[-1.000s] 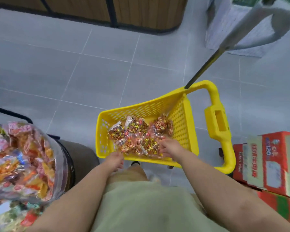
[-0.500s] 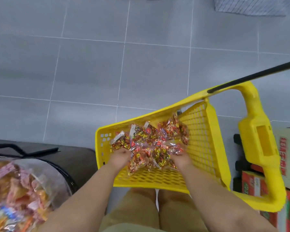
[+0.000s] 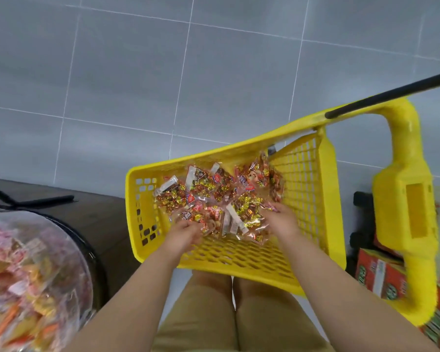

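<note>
A yellow plastic shopping basket [image 3: 313, 189] stands on the grey tiled floor in front of my knees. Several clear packets of red and gold wrapped sweets [image 3: 214, 199] lie heaped inside it. My left hand [image 3: 183, 233] reaches into the near left of the heap, fingers curled round the packets there. My right hand [image 3: 281, 219] is at the near right of the heap, fingers curled into the packets. The fingertips of both hands are hidden among the wrappers.
The basket's big yellow handle [image 3: 412, 217] with a black rod [image 3: 391, 94] sticks out to the right. Red cartons [image 3: 381, 275] are stacked at the right edge. A clear bag of mixed sweets [image 3: 28, 283] sits at left in a dark round bin [image 3: 92, 217].
Both hands have gone from the basket's near rim down into the heap and taken hold of packets. My head has tipped down and closer, so the basket looks larger.
</note>
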`<action>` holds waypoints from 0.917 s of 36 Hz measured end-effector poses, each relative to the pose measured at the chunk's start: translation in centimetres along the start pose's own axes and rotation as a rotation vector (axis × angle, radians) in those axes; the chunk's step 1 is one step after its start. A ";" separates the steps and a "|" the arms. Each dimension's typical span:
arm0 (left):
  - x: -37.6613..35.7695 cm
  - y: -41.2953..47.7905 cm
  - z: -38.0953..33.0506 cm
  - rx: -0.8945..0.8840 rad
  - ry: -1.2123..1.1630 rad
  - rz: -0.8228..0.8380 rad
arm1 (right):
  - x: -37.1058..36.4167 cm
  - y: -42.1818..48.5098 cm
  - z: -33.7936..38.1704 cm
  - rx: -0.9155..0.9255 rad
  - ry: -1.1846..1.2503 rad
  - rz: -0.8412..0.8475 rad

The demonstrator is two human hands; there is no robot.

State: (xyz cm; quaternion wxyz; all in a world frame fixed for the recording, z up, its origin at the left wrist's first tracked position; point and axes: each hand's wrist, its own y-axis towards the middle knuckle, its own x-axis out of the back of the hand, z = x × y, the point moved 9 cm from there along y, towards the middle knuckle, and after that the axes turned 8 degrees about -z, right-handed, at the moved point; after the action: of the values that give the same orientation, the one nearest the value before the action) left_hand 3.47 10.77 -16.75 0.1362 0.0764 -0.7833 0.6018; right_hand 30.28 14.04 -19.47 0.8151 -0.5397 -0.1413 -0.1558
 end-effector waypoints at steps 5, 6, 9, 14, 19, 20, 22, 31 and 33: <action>-3.2 -1.8 -1.7 0.070 -0.336 0.200 | -0.2 -3.1 1.8 -0.149 0.304 0.261; -3.9 -2.0 -2.0 0.079 -0.397 0.241 | -1.1 -3.8 1.7 -0.166 0.281 0.329; -4.6 -2.1 -2.5 0.098 -0.554 0.221 | -3.4 -5.6 0.9 -0.189 0.176 0.470; -2.6 -0.1 -1.2 0.076 -0.629 0.023 | -3.9 -3.5 1.1 0.016 -0.067 0.330; -0.4 1.3 0.9 0.099 -0.665 -0.086 | -3.3 0.6 3.1 0.504 -0.834 -0.019; 0.0 1.5 1.3 0.097 -0.659 -0.086 | -4.1 0.9 2.8 0.525 -0.945 0.030; 0.6 1.8 1.9 0.096 -0.625 -0.087 | -5.4 1.2 2.1 0.586 -1.143 0.091; 2.4 2.1 3.4 0.111 -0.610 -0.114 | -7.1 1.1 2.2 0.643 -1.519 0.195; 2.7 1.9 3.3 0.107 -0.576 -0.116 | -6.7 0.6 2.8 0.660 -1.421 0.226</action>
State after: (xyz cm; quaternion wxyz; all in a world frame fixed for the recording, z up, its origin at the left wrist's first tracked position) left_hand -0.10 8.18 -18.50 -0.0615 0.2957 -0.7512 0.5870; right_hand 24.22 17.49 -21.56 0.6586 -0.2514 -0.6111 0.3600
